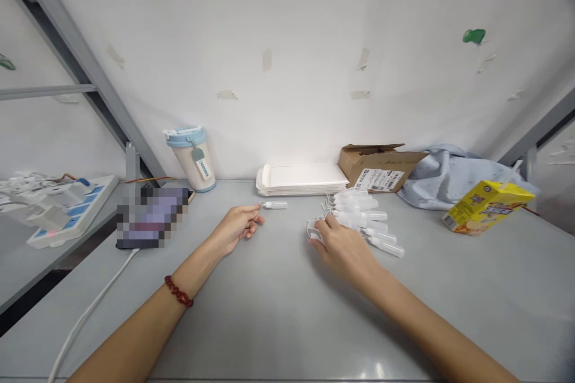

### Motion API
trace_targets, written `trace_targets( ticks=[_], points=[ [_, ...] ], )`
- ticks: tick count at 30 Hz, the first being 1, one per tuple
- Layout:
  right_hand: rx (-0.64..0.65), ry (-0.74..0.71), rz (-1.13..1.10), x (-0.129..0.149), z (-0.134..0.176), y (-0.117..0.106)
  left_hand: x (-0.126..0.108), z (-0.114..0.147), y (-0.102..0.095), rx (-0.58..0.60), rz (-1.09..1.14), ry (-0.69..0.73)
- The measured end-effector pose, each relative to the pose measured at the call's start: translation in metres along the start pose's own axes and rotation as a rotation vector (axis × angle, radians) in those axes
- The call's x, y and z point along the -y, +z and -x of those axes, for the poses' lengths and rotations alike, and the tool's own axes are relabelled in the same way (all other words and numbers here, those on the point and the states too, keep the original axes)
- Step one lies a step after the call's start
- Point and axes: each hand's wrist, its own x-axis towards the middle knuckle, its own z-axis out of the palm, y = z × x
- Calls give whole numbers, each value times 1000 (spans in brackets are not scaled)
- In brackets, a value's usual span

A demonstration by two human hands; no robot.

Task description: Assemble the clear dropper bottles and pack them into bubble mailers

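My left hand (238, 228) is closed in a pinch at the thin end of a small translucent plastic tube (275, 205), which points right above the grey table (269, 323). On the right, my right hand (344, 245) reaches over a pile of similar small tubes (374, 215) with thin white cords. Its thumb and fingers are curled together around a white cord loop (309, 228); exactly what the fingertips grip is partly hidden. One tube (387, 246) lies just beyond the back of this hand. A dark red beaded bracelet circles my left wrist.
Flat white cartons (305, 178) lie against the wall, beside an open cardboard box (381, 167). Light blue cloth (458, 176) and a yellow drink carton (487, 208) are at right. A tumbler (193, 161), a charging phone (155, 218) and a loaded power strip (76, 215) stand left.
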Motion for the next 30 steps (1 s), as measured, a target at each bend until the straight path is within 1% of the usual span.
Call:
trace_targets(
  ticks=[3, 7, 13, 18, 24, 30],
  points=[
    [-53, 9, 78, 1, -1, 1, -1, 1, 1, 9, -15, 4],
    [-93, 16, 83, 1, -1, 1, -1, 2, 3, 7, -36, 14],
    [-40, -17, 73, 1, 1, -5, 3, 0, 3, -13, -40, 30],
    [-36, -23, 81, 2, 3, -10, 7, -2, 3, -27, -38, 83],
    [22, -33, 76, 1, 3, -9, 10, -4, 5, -58, -64, 124],
    [68, -33, 72, 3, 1, -10, 10, 1, 10, -71, -116, 154]
  ],
)
